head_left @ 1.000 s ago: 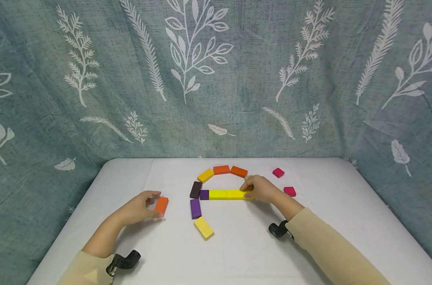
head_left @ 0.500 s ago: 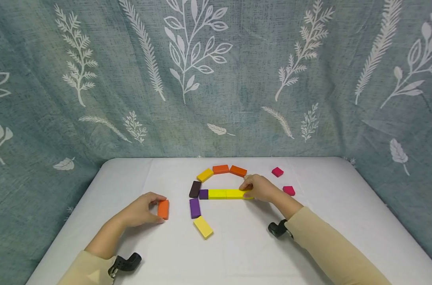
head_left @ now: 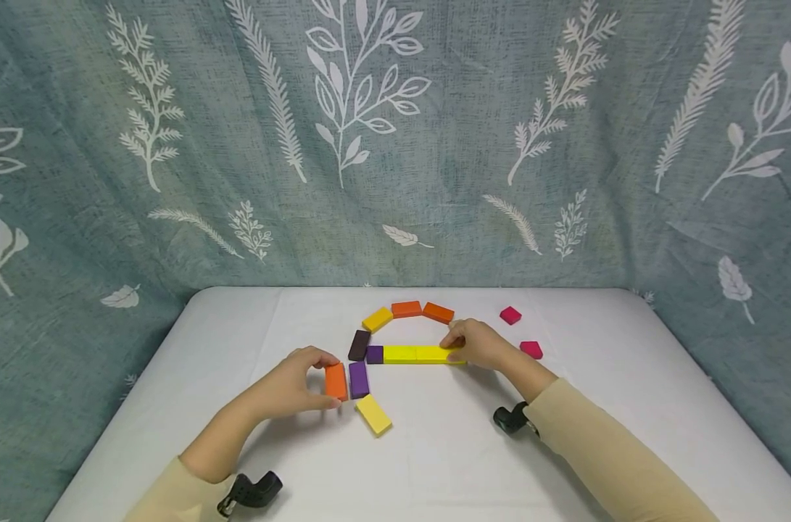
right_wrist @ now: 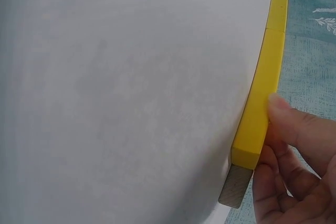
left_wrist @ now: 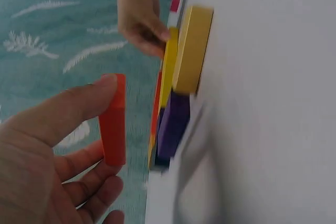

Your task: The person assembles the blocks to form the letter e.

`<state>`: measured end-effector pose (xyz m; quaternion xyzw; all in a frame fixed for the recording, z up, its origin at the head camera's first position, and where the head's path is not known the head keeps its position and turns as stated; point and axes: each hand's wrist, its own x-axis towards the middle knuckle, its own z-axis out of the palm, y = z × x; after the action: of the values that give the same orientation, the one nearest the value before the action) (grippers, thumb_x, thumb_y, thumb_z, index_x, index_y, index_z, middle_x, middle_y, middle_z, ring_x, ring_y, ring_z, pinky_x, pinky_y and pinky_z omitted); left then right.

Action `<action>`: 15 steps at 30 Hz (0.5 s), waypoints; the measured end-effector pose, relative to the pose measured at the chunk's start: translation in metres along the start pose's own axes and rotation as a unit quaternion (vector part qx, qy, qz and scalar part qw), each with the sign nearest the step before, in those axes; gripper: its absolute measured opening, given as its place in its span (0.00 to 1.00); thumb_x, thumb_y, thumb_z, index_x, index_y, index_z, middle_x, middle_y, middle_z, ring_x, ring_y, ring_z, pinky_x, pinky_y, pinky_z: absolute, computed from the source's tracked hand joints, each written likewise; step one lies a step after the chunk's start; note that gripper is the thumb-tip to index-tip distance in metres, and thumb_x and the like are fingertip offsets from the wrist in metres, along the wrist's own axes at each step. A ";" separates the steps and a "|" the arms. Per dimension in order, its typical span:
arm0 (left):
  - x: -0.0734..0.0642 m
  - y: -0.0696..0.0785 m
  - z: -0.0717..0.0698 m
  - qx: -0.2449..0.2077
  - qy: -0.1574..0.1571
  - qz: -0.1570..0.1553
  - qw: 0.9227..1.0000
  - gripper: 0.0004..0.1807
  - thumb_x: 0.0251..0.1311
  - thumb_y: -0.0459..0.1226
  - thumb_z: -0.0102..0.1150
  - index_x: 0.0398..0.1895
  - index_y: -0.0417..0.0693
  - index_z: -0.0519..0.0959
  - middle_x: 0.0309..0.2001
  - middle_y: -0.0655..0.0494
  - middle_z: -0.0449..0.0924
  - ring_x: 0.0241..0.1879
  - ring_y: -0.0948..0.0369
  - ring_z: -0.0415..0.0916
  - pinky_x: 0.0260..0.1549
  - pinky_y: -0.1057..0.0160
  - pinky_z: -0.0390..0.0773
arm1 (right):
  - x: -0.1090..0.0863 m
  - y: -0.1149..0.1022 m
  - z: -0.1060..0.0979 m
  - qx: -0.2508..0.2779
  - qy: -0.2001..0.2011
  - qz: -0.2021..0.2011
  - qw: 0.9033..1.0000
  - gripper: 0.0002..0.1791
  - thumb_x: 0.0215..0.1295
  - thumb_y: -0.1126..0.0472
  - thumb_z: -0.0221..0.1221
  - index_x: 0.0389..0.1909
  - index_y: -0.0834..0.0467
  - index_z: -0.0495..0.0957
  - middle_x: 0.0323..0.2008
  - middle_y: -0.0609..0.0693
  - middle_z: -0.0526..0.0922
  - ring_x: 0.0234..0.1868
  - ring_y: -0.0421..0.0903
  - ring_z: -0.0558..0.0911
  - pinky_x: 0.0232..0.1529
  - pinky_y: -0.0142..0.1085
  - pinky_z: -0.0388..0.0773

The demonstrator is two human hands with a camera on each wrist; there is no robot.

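Observation:
My left hand [head_left: 291, 384] pinches an orange block [head_left: 335, 381] between thumb and fingers, just left of a purple block [head_left: 359, 380]. In the left wrist view the orange block [left_wrist: 113, 121] stands apart from the other blocks. My right hand [head_left: 476, 344] is at the right end of a straight yellow row [head_left: 408, 354]. The right wrist view shows its thumb on the side of the end yellow block [right_wrist: 257, 103], with the other fingers curled behind. A greyish wooden block [right_wrist: 236, 186] shows past that end, partly hidden by the hand in the head view.
An arc above the row has a dark brown block [head_left: 359, 345], a yellow block [head_left: 378, 320] and two orange ones [head_left: 406, 309]. A small purple block [head_left: 375, 354] starts the row. A pale yellow block [head_left: 373, 415] slants below. Two red pieces [head_left: 510, 315] lie right, on the white table [head_left: 473, 464].
My left hand has carried the orange block rightward, close to the purple block. The right hand has stayed at the end of the yellow row.

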<state>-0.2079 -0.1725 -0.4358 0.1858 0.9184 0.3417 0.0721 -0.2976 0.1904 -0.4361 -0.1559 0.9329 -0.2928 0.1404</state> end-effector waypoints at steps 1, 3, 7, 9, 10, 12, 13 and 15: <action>0.001 0.005 0.003 -0.002 -0.003 0.005 1.000 0.33 0.47 0.50 0.79 0.58 0.54 0.77 0.54 0.59 0.76 0.58 0.55 0.70 0.61 0.47 0.69 | 0.000 0.000 0.000 0.002 0.000 0.001 1.000 0.13 0.60 0.70 0.68 0.46 0.59 0.88 0.65 0.63 0.73 0.67 0.58 0.71 0.60 0.45 0.75; 0.004 0.013 0.010 -0.004 -0.008 0.015 1.000 0.34 0.47 0.51 0.78 0.58 0.54 0.77 0.54 0.60 0.76 0.58 0.56 0.69 0.61 0.48 0.69 | 0.000 0.001 0.000 0.001 0.001 0.002 1.000 0.13 0.60 0.70 0.68 0.46 0.59 0.88 0.66 0.63 0.73 0.66 0.57 0.72 0.60 0.45 0.75; 0.011 0.030 0.026 0.001 -0.022 0.029 0.999 0.36 0.48 0.56 0.76 0.59 0.54 0.76 0.54 0.61 0.75 0.58 0.56 0.69 0.60 0.48 0.68 | 0.000 0.001 0.000 -0.002 0.005 0.002 1.000 0.13 0.59 0.69 0.69 0.45 0.58 0.88 0.65 0.62 0.74 0.59 0.54 0.77 0.58 0.43 0.77; 0.015 0.038 0.035 0.011 -0.027 0.032 0.999 0.37 0.48 0.57 0.75 0.59 0.54 0.76 0.54 0.62 0.75 0.57 0.58 0.68 0.60 0.49 0.67 | -0.001 0.001 0.000 -0.004 0.005 0.001 1.000 0.13 0.59 0.69 0.69 0.45 0.58 0.88 0.64 0.62 0.74 0.56 0.52 0.78 0.57 0.43 0.78; 0.017 0.042 0.039 0.017 -0.029 0.035 0.999 0.37 0.48 0.58 0.75 0.59 0.53 0.76 0.53 0.62 0.76 0.57 0.58 0.69 0.60 0.49 0.67 | -0.001 0.001 0.000 -0.005 0.005 0.002 1.000 0.13 0.59 0.69 0.69 0.45 0.58 0.88 0.64 0.61 0.75 0.54 0.51 0.78 0.57 0.43 0.78; 0.020 0.049 0.047 0.025 -0.029 0.041 0.998 0.37 0.48 0.57 0.75 0.59 0.52 0.77 0.52 0.62 0.76 0.54 0.59 0.69 0.58 0.51 0.66 | 0.000 0.001 0.001 -0.005 0.006 0.003 1.000 0.13 0.59 0.69 0.69 0.45 0.58 0.88 0.64 0.61 0.74 0.54 0.51 0.78 0.57 0.43 0.78; 0.022 0.053 0.051 0.032 -0.029 0.044 0.998 0.36 0.48 0.57 0.75 0.58 0.51 0.77 0.51 0.62 0.76 0.53 0.59 0.69 0.57 0.51 0.65 | 0.000 0.001 0.001 -0.005 0.006 0.003 1.000 0.13 0.59 0.69 0.69 0.45 0.58 0.88 0.64 0.61 0.75 0.54 0.51 0.78 0.57 0.43 0.78; 0.025 0.058 0.059 0.044 -0.027 0.051 0.997 0.36 0.48 0.57 0.75 0.57 0.50 0.78 0.50 0.62 0.77 0.51 0.60 0.69 0.55 0.52 0.65 | 0.000 0.001 0.001 -0.006 0.006 0.002 1.000 0.13 0.59 0.69 0.69 0.45 0.58 0.88 0.64 0.61 0.75 0.55 0.51 0.78 0.57 0.43 0.78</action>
<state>-0.1986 -0.0873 -0.4427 0.2446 0.9197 0.2989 0.0712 -0.2979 0.1909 -0.4378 -0.1531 0.9357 -0.2880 0.1342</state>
